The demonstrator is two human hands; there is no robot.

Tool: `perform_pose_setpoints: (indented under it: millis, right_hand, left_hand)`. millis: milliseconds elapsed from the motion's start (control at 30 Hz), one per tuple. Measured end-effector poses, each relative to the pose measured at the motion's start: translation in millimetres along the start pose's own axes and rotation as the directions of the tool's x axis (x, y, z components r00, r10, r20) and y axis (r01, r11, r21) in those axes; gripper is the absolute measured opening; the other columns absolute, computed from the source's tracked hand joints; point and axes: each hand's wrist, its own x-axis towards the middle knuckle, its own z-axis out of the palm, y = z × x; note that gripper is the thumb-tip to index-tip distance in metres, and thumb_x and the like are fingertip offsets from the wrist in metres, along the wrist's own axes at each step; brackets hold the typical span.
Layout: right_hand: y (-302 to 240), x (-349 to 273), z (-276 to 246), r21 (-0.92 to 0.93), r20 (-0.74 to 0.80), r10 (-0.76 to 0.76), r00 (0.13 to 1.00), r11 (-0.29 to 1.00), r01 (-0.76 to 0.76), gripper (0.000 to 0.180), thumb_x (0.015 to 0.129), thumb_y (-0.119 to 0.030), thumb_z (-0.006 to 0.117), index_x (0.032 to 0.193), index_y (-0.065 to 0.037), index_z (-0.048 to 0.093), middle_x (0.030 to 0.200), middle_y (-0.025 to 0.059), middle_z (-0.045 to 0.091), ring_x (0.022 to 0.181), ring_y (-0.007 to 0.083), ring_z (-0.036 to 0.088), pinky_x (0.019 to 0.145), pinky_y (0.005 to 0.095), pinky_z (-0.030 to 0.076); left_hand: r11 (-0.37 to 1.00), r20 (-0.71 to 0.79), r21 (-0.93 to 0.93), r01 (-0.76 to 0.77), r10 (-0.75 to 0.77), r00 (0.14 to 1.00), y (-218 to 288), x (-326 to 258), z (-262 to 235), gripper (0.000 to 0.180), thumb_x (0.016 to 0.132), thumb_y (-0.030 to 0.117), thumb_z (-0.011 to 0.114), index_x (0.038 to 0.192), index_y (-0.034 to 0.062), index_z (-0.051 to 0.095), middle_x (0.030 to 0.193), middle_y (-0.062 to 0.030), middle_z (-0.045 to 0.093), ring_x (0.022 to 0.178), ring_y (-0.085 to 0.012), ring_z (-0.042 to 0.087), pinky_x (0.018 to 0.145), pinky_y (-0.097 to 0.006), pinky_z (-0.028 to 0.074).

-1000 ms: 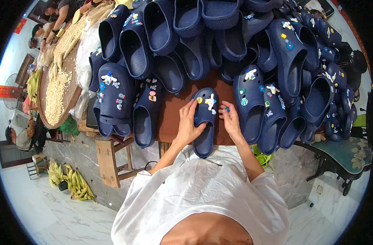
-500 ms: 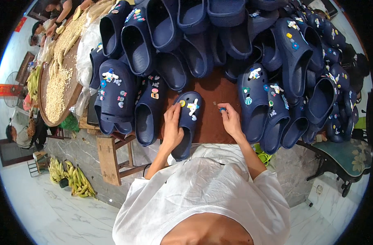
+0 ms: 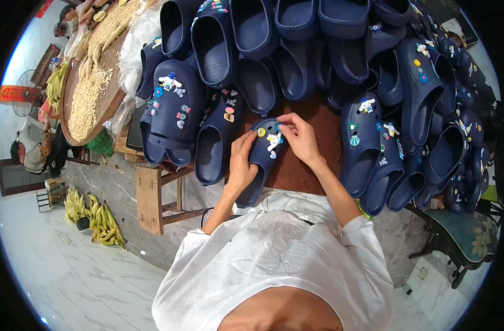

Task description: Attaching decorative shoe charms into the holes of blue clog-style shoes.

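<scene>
A navy blue clog lies on the brown tabletop in front of me, toe pointing away. Its upper carries a yellow round charm and a white character charm. My left hand grips the clog from its left side, fingers on the upper and thumb near the foot opening. With fingertips pinched, my right hand presses a small blue charm against the right side of the toe; the fingers partly cover it.
Many navy clogs, several with charms, are piled at the back and along both sides, like the decorated clog at left. Beyond lies a round tray of pale kernels. A wooden stool stands left, a green-seated chair right.
My right hand has moved left from beside the clog onto its toe, bringing the blue charm along. My left hand keeps its hold on the clog. The whole view has shifted slightly.
</scene>
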Motion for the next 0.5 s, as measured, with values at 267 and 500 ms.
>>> perform_pose_setpoints:
  millis: [267,500]
  right_hand:
    - [0,20,2,-0.451,0.183,-0.144,0.972,0.866,0.214,0.015,0.084,-0.011,0.071,0.097,-0.004,0.072,0.096,0.0119,0.064,0.093,0.0277,0.063,0.083,0.0393,0.049]
    - [16,30,0,-0.447,0.139,-0.102,0.985,0.881,0.154,0.022,0.081,-0.019,0.076,0.101,-0.009,0.072,0.099,0.0127,0.062,0.098,0.0301,0.062,0.088,0.0401,0.048]
  left_hand:
    - [0.999,0.033,0.045,-0.029,0.028,0.999,-1,3,0,0.075,0.063,-0.015,0.056,0.137,0.0018,0.053,0.135,-0.019,0.052,0.126,-0.0396,0.046,0.11,-0.043,0.037]
    - [0.996,0.078,0.062,-0.07,0.065,0.995,-3,7,-1,0.075,0.063,-0.015,0.056,0.136,-0.0005,0.053,0.136,-0.0184,0.052,0.127,-0.0398,0.045,0.11,-0.043,0.038]
